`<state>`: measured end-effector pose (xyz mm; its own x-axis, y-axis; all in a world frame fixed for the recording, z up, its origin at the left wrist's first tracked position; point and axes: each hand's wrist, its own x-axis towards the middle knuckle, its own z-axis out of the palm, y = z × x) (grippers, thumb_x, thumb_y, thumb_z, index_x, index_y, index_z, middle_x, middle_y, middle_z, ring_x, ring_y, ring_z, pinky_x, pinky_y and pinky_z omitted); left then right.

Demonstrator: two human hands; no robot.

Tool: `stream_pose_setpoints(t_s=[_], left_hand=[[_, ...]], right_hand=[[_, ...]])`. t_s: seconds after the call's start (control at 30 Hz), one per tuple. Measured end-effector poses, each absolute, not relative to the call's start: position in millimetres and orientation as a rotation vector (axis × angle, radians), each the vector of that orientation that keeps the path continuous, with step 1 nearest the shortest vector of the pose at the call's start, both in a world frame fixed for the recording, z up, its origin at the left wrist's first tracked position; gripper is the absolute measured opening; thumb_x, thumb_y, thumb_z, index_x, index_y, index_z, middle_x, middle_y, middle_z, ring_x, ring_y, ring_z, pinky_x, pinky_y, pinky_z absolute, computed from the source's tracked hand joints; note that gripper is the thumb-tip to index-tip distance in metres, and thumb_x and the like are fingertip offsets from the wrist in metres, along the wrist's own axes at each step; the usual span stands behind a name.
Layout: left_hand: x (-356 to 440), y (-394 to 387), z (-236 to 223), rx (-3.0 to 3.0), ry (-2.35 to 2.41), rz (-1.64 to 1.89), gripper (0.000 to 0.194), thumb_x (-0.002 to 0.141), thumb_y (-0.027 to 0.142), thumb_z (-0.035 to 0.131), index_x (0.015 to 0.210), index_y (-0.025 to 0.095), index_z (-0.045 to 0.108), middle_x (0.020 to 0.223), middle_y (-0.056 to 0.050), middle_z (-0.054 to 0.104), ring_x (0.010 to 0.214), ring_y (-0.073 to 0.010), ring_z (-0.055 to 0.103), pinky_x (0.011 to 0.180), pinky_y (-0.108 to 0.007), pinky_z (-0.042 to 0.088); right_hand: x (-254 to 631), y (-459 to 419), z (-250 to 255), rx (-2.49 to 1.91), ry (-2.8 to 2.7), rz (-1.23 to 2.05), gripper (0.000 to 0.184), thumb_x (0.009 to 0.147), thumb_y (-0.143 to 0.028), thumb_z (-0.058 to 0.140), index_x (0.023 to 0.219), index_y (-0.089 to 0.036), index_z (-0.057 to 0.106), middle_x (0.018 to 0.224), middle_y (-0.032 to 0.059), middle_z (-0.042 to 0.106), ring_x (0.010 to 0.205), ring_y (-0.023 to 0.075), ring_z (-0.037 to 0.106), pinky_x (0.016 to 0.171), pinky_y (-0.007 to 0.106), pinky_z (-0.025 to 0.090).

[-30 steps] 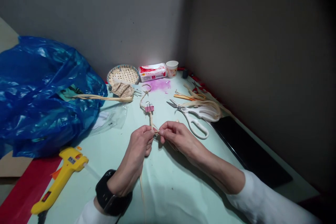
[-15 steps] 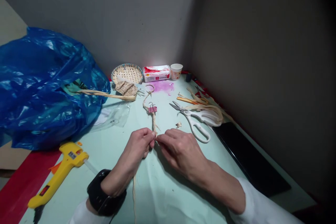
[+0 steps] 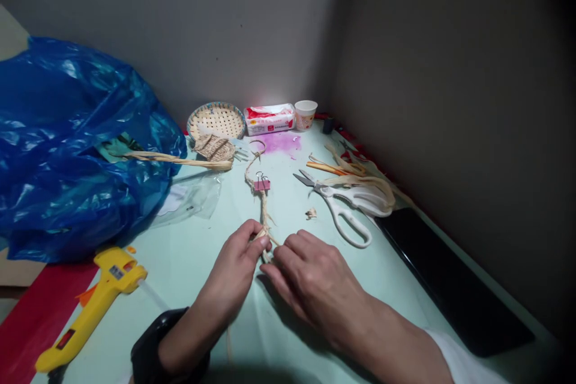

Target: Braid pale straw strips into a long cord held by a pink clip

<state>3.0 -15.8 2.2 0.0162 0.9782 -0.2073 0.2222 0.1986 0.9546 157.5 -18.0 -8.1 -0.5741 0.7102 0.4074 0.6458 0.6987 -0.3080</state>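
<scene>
A thin braid of pale raffia (image 3: 264,207) runs toward me from a pink binder clip (image 3: 261,185). Beyond the clip it bends up to a small ring (image 3: 258,146). My left hand (image 3: 240,258) pinches the near end of the braid between thumb and fingers. Just to the right, my right hand (image 3: 310,276) has its fingers curled on loose strands of the same raffia, one of which spans between the two hands. Fingertips partly hide where the strands cross.
White-handled scissors (image 3: 335,201) and a black tray-like slab (image 3: 454,282) lie to the right. A yellow glue gun (image 3: 99,306) and blue plastic bag (image 3: 85,150) are left. A woven basket (image 3: 216,120), tissue pack (image 3: 270,119) and paper cup (image 3: 306,114) stand at the back.
My right hand has moved slightly down and away from the left, drawing a strand out between them. My left thumb now lies over the braid's end. The view has shifted slightly.
</scene>
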Motion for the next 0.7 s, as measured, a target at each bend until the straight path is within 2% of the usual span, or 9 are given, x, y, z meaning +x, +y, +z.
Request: stream_pose_setpoints(t_s=[0.07,0.17,0.27,0.3,0.37,0.43,0.47,0.6,0.7], left_hand=[[3.4,-16.8,3.6,1.223,1.424,0.914,0.020,0.087,0.031,0.052,0.071,0.019,0.048,0.068,0.004,0.050,0.067,-0.0116,0.045,0.066,-0.024,0.036],[2.7,-17.0,2.3,1.174,1.430,0.879,0.024,0.087,0.035,0.052,0.070,0.020,0.048,0.066,0.004,0.050,0.061,-0.0110,0.042,0.058,-0.023,0.032],[2.9,-16.1,0.4,1.128,1.491,0.872,0.022,0.084,0.036,0.055,0.070,0.019,0.051,0.060,0.004,0.051,0.054,-0.0104,0.039,0.052,-0.024,0.026],[3.5,-15.8,0.6,1.120,1.521,0.876,0.021,0.083,0.036,0.056,0.071,0.020,0.052,0.058,0.005,0.051,0.053,-0.0104,0.038,0.051,-0.024,0.025],[5.6,-15.3,2.2,1.110,1.598,0.864,0.020,0.083,0.036,0.056,0.070,0.020,0.053,0.056,0.005,0.051,0.052,-0.0108,0.037,0.052,-0.025,0.025],[7.8,-15.2,4.6,1.099,1.673,0.827,0.020,0.082,0.035,0.056,0.069,0.020,0.053,0.055,0.005,0.052,0.052,-0.0115,0.039,0.053,-0.025,0.026],[8.6,-15.3,5.6,1.100,1.694,0.815,0.020,0.082,0.035,0.056,0.068,0.020,0.053,0.056,0.004,0.053,0.053,-0.0121,0.040,0.054,-0.026,0.027],[8.4,-16.7,5.3,1.128,1.676,0.823,0.020,0.082,0.039,0.053,0.074,0.021,0.057,0.061,0.003,0.058,0.062,-0.0154,0.050,0.062,-0.027,0.035],[7.3,-18.5,3.2,1.136,1.687,0.811,0.023,0.083,0.042,0.052,0.073,0.022,0.056,0.064,0.002,0.060,0.062,-0.0161,0.051,0.063,-0.028,0.035]], right_hand=[[160.3,-12.7,-2.6,-1.117,-2.327,0.420,0.029,0.095,-0.028,0.046,0.078,-0.015,0.065,0.072,0.0057,0.060,0.067,0.0167,0.052,0.062,0.030,0.039],[167.1,-2.2,5.4,-1.276,-2.236,0.720,0.034,0.096,-0.027,0.044,0.071,-0.016,0.064,0.065,0.0032,0.060,0.059,0.0135,0.051,0.058,0.028,0.037],[173.9,6.2,8.7,-1.398,-2.182,0.848,0.035,0.095,-0.031,0.044,0.067,-0.018,0.062,0.061,0.0016,0.059,0.054,0.0134,0.050,0.054,0.028,0.034],[175.2,7.9,8.6,-1.403,-2.171,0.806,0.034,0.094,-0.031,0.045,0.068,-0.018,0.062,0.065,0.0025,0.061,0.058,0.0147,0.052,0.056,0.029,0.036],[175.5,9.8,7.5,-1.380,-2.127,0.602,0.025,0.091,-0.029,0.049,0.072,-0.018,0.062,0.085,0.0069,0.067,0.077,0.0200,0.058,0.069,0.033,0.041],[171.9,10.1,5.7,-1.349,-2.060,0.439,0.015,0.088,-0.026,0.052,0.080,-0.017,0.062,0.107,0.0100,0.065,0.098,0.0250,0.057,0.085,0.038,0.039],[168.9,9.8,4.9,-1.348,-2.043,0.454,0.012,0.087,-0.025,0.053,0.085,-0.018,0.062,0.110,0.0098,0.065,0.100,0.0251,0.056,0.087,0.039,0.039],[154.0,8.3,5.5,-1.412,-2.035,1.018,0.013,0.092,-0.028,0.049,0.093,-0.022,0.060,0.082,0.0017,0.067,0.071,0.0162,0.059,0.068,0.030,0.044],[148.0,10.2,10.1,-1.429,-1.991,1.256,0.016,0.094,-0.026,0.045,0.089,-0.023,0.060,0.075,-0.0009,0.066,0.069,0.0145,0.060,0.070,0.029,0.043]])
